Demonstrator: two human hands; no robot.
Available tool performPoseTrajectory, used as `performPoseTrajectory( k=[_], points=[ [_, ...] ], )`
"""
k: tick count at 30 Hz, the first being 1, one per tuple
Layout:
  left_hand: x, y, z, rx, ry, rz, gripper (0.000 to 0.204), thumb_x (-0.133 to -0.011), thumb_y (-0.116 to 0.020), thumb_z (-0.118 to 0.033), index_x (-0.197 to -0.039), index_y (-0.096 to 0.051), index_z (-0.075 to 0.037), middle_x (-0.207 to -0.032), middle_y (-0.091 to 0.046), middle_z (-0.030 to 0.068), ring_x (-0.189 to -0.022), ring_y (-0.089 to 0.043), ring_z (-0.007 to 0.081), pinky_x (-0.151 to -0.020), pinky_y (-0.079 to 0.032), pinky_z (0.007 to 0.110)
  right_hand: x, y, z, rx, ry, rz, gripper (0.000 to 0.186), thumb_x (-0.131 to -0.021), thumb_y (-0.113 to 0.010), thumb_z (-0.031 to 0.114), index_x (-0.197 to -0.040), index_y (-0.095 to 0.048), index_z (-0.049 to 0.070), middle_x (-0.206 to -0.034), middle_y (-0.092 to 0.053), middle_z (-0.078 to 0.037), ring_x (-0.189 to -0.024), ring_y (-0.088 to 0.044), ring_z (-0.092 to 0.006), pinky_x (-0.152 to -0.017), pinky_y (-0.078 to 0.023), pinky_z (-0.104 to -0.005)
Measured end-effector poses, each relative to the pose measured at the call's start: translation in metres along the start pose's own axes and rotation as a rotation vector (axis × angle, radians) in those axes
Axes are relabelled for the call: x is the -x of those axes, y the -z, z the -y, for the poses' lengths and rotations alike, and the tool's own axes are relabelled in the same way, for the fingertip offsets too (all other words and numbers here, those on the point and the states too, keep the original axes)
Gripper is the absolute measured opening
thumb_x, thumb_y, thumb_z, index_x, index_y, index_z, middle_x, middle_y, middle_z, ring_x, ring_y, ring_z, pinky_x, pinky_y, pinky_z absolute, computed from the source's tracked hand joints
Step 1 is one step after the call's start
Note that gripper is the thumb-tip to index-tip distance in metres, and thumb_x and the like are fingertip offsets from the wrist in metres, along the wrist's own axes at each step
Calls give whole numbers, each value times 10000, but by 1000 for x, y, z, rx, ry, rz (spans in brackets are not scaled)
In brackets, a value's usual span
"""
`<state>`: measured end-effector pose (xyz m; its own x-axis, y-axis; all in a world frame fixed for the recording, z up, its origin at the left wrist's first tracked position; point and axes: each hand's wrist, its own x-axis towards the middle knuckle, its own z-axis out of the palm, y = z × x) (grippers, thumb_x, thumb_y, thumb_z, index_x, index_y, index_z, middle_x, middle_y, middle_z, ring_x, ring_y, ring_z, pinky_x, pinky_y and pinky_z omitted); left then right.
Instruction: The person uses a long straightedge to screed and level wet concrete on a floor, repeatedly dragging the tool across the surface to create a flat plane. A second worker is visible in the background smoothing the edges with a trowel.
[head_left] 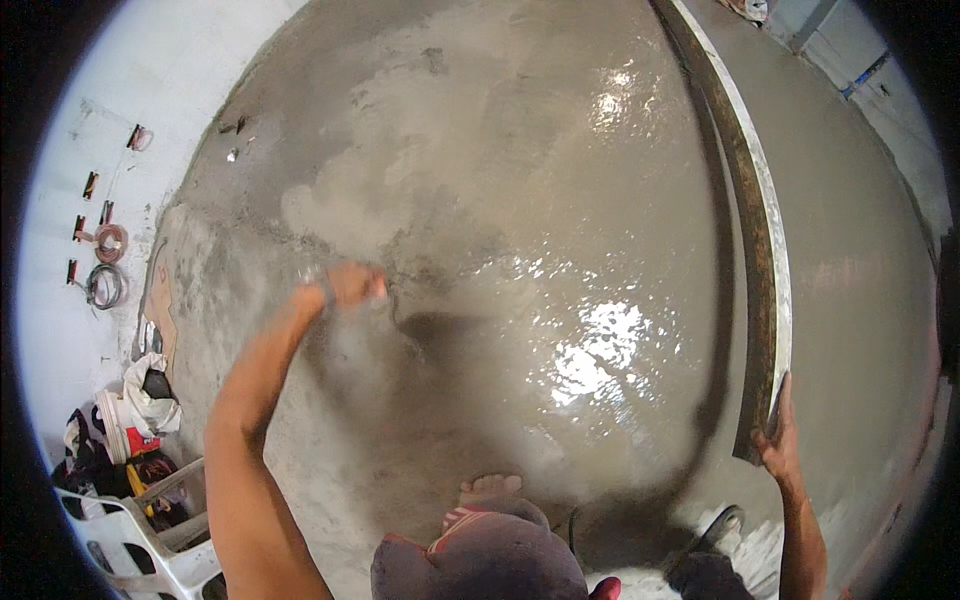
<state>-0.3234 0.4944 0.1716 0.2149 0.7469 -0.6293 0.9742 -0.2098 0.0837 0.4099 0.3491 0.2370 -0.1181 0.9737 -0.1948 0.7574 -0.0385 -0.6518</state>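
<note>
Brown beam [760, 300], pale-edged; right hand [780, 448] grips its near end. Left of beam: blurred left hand [352, 285], grip unclear; bucket [113, 420], contents unclear.

Wet grey floor [480, 180] glistens across the middle. At lower right, the person's right hand [782, 450] grips the near end of a long beam [766, 260] running to the top edge. Left of centre, the left hand [352, 285] is blurred; I can't tell whether it holds anything. Coiled wires [110, 243] hang at far left.
</note>
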Motion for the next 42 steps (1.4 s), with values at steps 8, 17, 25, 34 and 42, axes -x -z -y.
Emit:
performPoseTrajectory(
  k=[8, 17, 25, 34, 42],
  points=[
    [21, 145, 41, 9, 22, -364, 372, -910, -514, -369, -1097, -571, -53, -1035, -637, 171, -987, -594, 369, -804, -473, 446, -6, -16, 63, 22, -109, -42, 1013, -605, -572, -36, -1492, -104, 111, -1442, -303, -240, -1332, -307, -372, -1112, -238, -399],
    [94, 16, -53, 227, 36, -412, 339, -873, -579, -255, -1148, -565, -57, -1023, -644, 155, -891, -628, 339, -752, -493, 422, 0, -20, 41, 116, -132, -174, 994, -664, -612, 402, -1482, -135, 98, -1330, -426, -292, -1264, -390, -439, -1062, -313, -445],
    [134, -52, -104, 411, 133, -395, 260, -840, -614, -229, -994, -531, -36, -901, -612, 170, -826, -601, 376, -696, -466, 438, -3, 25, -28, -180, -91, -405, 875, -652, -632, 186, -1452, -289, 92, -1352, -461, -226, -1171, -498, -248, -971, -388, -311],
    [167, -107, -116, 423, 163, -551, 317, -842, -600, -246, -1066, -526, -34, -920, -602, 195, -872, -581, 402, -717, -457, 454, 47, 14, -35, -475, -337, -523, 924, -515, -518, -56, -1419, -364, 62, -1195, -595, -175, -1051, -567, -259, -921, -429, -354],
    [173, -106, -125, 383, 190, -519, 302, -859, -581, -252, -1061, -521, -37, -935, -603, 199, -854, -577, 405, -708, -456, 457, 11, 40, -22, -64, -231, -596, 795, -563, -528, -23, -1353, -454, 22, -983, -631, -78, -845, -564, -149, -778, -460, -267]
  ],
)
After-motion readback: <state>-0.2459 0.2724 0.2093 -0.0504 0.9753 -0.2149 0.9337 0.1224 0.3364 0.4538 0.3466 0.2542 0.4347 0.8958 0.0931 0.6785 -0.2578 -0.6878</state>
